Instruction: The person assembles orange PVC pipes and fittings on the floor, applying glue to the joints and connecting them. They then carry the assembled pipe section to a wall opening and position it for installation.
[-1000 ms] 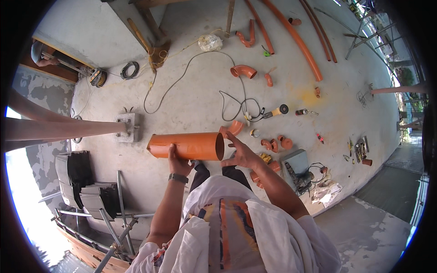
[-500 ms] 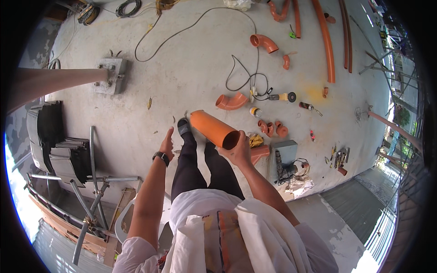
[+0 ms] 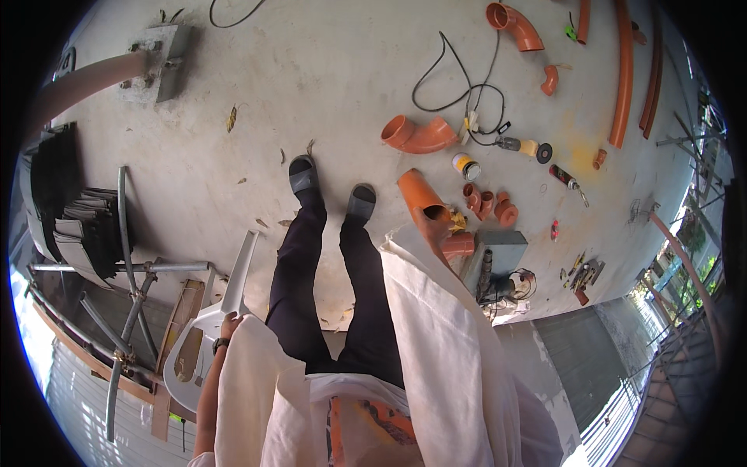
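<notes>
My left hand (image 3: 231,324) is down at my left side, its fingers closed on the edge of a white plastic chair (image 3: 239,282). An orange plastic pipe (image 3: 417,193) with a dark opening stands out past my shirt on the right. My right hand is hidden behind the white shirt, so I cannot see whether it still holds the pipe. Just beyond the pipe lie an orange pipe bend (image 3: 420,135) and a small tin (image 3: 466,166). Several small orange fittings (image 3: 487,204) are to its right.
An angle grinder (image 3: 526,146) with its cord lies ahead on the concrete floor, near a torch canister (image 3: 566,177). A grey box (image 3: 502,253) stands at right. Steel scaffold tubes (image 3: 124,226) and stacked black sheets (image 3: 78,226) are at left. Long orange pipes (image 3: 622,78) lie far right.
My left hand has moved down and back from mid-air onto the chair. The pipe has shifted right, and my right hand has gone behind the shirt. My view has shifted too.
</notes>
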### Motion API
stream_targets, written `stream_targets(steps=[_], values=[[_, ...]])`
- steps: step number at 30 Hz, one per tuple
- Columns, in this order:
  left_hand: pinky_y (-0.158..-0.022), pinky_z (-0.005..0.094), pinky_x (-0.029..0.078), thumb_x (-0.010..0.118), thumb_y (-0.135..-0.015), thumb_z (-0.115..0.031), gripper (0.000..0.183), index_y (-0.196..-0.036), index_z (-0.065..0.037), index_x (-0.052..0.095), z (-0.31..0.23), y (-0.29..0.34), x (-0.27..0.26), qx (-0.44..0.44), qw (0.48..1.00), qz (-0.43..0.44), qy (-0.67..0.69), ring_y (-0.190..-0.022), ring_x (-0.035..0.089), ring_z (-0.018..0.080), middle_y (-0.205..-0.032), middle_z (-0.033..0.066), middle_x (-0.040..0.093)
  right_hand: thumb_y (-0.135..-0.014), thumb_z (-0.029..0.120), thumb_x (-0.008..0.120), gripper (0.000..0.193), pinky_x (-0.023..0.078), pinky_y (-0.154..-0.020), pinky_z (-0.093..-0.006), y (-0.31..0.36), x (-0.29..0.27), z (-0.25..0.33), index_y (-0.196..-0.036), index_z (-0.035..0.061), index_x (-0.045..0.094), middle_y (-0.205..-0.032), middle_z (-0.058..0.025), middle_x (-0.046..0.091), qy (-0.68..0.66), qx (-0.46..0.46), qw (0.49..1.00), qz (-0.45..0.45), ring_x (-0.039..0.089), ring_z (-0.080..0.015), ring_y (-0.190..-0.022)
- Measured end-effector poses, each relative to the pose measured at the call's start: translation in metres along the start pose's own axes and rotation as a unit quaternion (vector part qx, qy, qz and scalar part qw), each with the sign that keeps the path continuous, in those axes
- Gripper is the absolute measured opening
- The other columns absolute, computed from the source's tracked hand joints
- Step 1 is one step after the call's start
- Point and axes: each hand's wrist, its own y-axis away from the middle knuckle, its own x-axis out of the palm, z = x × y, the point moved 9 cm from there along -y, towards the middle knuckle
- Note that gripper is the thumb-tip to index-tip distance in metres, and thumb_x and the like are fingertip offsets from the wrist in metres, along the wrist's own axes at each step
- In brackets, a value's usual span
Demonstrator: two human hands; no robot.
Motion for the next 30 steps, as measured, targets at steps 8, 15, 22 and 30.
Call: stream_targets(steps=[8,15,22,30], values=[[-0.090,0.0387,0.055,0.079,-0.088,-0.043,0.082,-0.147,0.005,0.048,-0.163,0.049,-0.003,0.091,0.981,0.015,0.170,-0.126,0.061,0.0292,-0.141,0.0257,0.058,-0.060,0.055,0.094,0.148,0.049,-0.108,-0.0534,0.010,0.002,-0.001,-0.163,0.0059,0.000,-0.149,-0.0313,0.035,0.019,0.034,0.998,0.041,0.049,-0.0476,-0.135],[-0.114,0.0379,0.041,0.074,-0.096,-0.027,0.069,-0.148,0.007,0.044,-0.247,0.109,-0.032,0.233,0.937,0.025,0.259,-0.136,0.053,0.0295,-0.145,0.0252,0.054,-0.076,0.054,0.083,0.119,0.042,-0.112,-0.0601,0.033,-0.035,0.038,-0.164,0.0124,0.013,-0.163,-0.0300,0.018,0.158,-0.085,0.984,-0.016,0.032,-0.0457,-0.148],[-0.103,0.0377,0.049,0.065,-0.094,-0.057,0.067,-0.118,0.004,0.073,-0.185,0.188,-0.074,0.199,0.979,-0.022,0.036,-0.118,0.068,0.0331,-0.115,0.0259,0.074,-0.081,0.041,0.077,0.065,0.045,-0.106,-0.0563,0.152,-0.089,0.142,-0.135,0.0086,0.058,-0.149,-0.0250,0.043,0.278,-0.524,0.804,0.039,0.047,-0.0420,-0.134],[-0.093,0.0344,0.052,0.062,-0.097,-0.056,0.058,-0.103,-0.002,0.081,-0.057,0.214,-0.132,0.210,0.921,-0.105,0.312,-0.101,0.071,0.0233,-0.103,0.0177,0.077,-0.084,0.044,0.077,0.066,0.053,-0.101,-0.0440,0.259,-0.153,0.233,-0.131,0.0004,0.064,-0.124,-0.0234,0.070,0.350,-0.587,0.713,0.154,0.066,-0.0355,-0.119]])
